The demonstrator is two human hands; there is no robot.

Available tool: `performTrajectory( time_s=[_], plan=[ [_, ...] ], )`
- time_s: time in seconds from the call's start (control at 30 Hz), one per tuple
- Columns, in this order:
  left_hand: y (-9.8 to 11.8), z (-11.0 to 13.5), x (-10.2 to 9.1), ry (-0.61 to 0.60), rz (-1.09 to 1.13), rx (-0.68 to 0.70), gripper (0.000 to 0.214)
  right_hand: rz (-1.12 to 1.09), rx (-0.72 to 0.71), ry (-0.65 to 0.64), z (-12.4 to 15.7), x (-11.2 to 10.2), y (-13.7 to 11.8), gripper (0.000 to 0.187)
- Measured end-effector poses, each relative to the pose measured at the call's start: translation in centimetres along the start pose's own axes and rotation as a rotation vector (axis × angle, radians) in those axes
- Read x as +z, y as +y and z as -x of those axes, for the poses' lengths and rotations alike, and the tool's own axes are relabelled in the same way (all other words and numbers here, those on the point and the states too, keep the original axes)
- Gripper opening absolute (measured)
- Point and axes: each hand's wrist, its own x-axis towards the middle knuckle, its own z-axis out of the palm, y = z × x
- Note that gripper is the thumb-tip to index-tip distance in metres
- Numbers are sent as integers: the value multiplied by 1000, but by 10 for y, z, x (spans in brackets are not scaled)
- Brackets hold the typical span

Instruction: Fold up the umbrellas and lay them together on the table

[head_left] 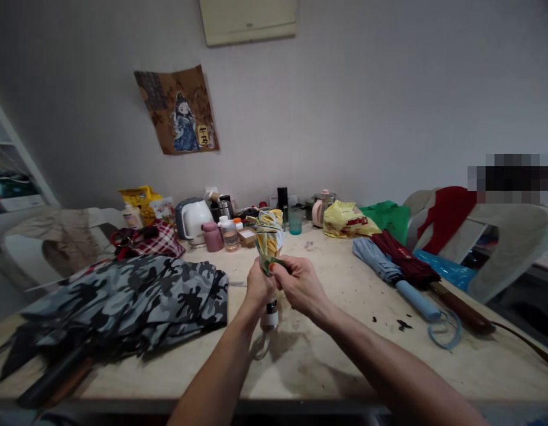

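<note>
In the middle of the head view, a folding umbrella with yellow, white and green patterned cloth is held upright above the table. Its short white and black handle points down toward me, with a pale wrist loop hanging below. My left hand is wrapped around the umbrella's lower part. My right hand pinches a green edge of the cloth from the right side. The fingers of both hands partly hide the lower canopy.
A camouflage umbrella lies loosely folded at left. A light blue umbrella and a dark red umbrella lie at right. Along the wall stand a white kettle, a pink bottle and a yellow bag. Chairs flank the table.
</note>
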Motion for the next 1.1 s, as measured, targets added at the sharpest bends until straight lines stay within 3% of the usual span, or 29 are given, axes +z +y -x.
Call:
performTrajectory(
  time_s=[0.17, 0.37, 0.7, 0.93, 1.1],
  plan=[
    [6, 7, 4, -149, 216, -115, 27, -107, 68, -33, -5, -15, 7, 34],
    [14, 16, 9, -188, 280, -198, 21, -382, 236, -31, -7, -26, -7, 36],
    [18, 23, 7, -385, 492, -294, 26, -300, 180, -73, -10, -33, 11, 41],
    [10, 21, 8, -357, 491, -311, 29, -272, 155, 73, -14, -34, 15, 43],
    [7, 22, 8, -357, 533, -307, 36, -357, 207, 94, -10, -29, 27, 42]
  ],
)
